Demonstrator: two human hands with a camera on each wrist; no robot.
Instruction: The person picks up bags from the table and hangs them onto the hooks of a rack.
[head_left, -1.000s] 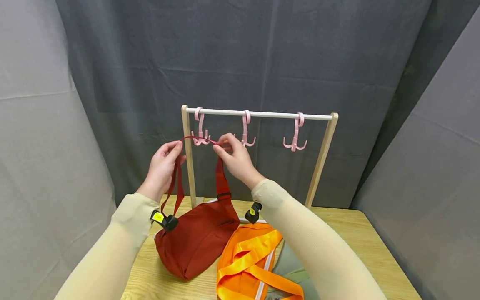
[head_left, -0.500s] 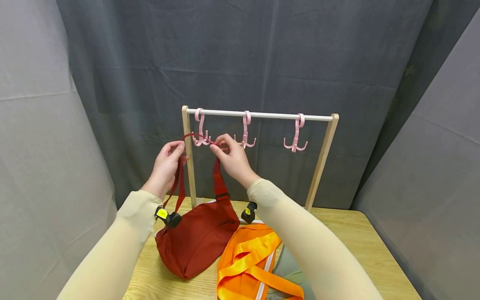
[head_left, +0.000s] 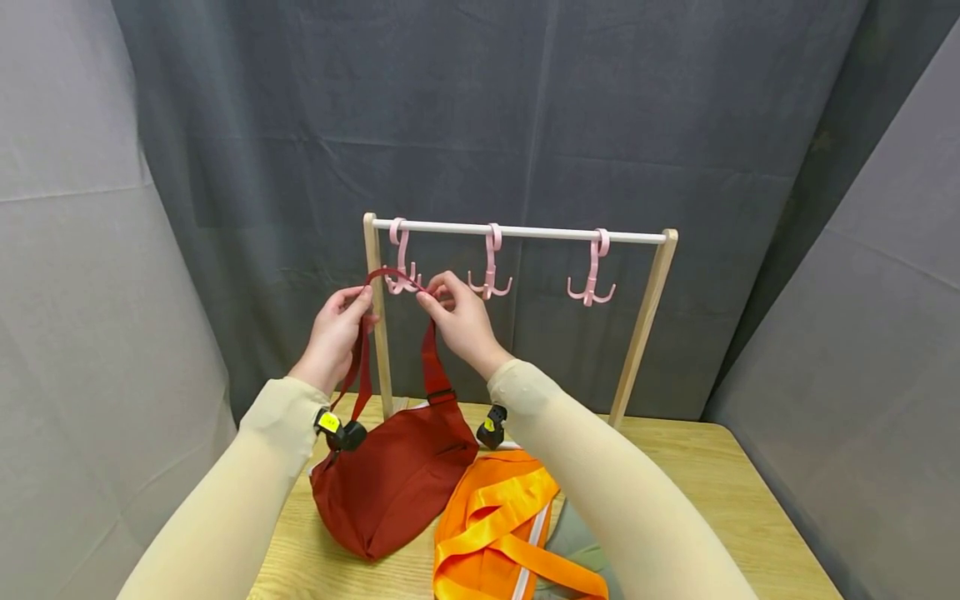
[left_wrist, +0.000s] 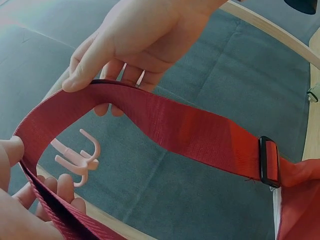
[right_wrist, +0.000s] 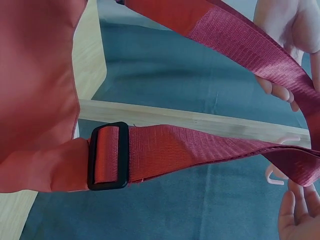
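A dark red bag (head_left: 397,483) rests on the table in the head view, its strap (left_wrist: 165,122) raised above it. My left hand (head_left: 333,337) pinches the strap between thumb and fingers on the left. A short way to the right, my right hand (head_left: 465,329) pinches the same strap. Between the two hands it arches up in front of the leftmost pink hook (head_left: 401,258), apart or touching I cannot tell. A black slider buckle (right_wrist: 123,157) sits where the strap nears the bag.
Behind the hands stands a wooden rack with a white bar (head_left: 547,231). Further pink hooks (head_left: 491,262) hang along it. An orange bag (head_left: 487,517) with loose straps lies right of the red one; a grey-green cloth item (head_left: 577,542) is partly under my right arm.
Both hands have drawn slightly closer together, the right one shifting left and the left one a little right. The strap between them bows up more. Both grips stay.
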